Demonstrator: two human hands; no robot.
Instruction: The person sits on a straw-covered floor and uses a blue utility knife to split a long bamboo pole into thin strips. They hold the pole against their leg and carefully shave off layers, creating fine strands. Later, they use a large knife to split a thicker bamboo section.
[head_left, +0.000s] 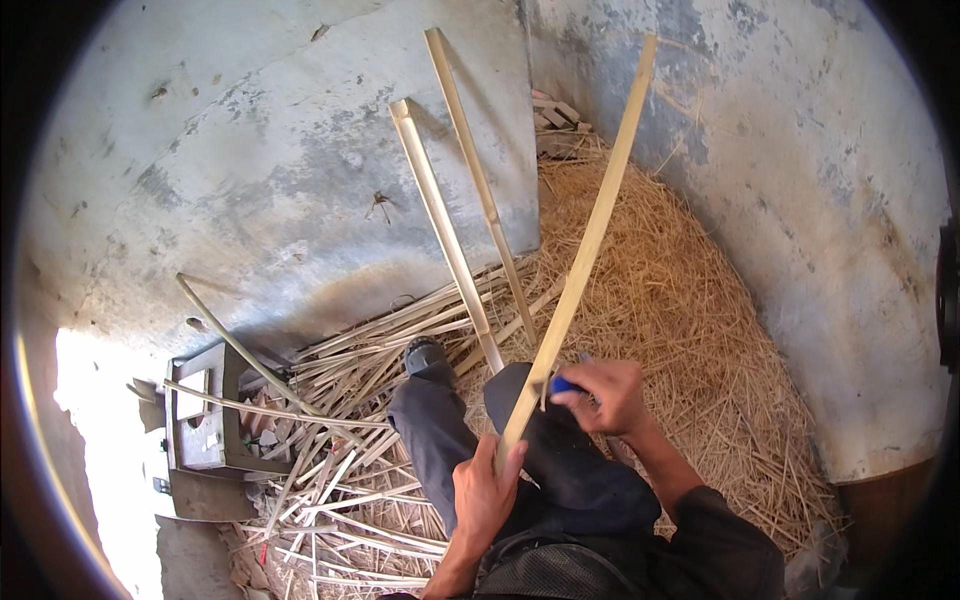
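A long, pale split-bamboo strip (590,250) slants up and to the right from my lap, across my bent knee. Its lower end is gripped by my left hand (482,492), with the thumb along the strip. My right hand (610,398) is closed around a small tool with a blue handle (566,385). The tool's short dark working end meets the strip's right side just above the knee. Its exact shape is too small to make out, and my fingers cover part of the handle.
Two more bamboo strips, one wider (440,215) and one narrower (468,150), stand upright ahead. Curly shavings (680,270) heap on the right, beside a concrete wall (800,200). Thin split sticks (350,510) litter the left floor near an open metal box (215,455).
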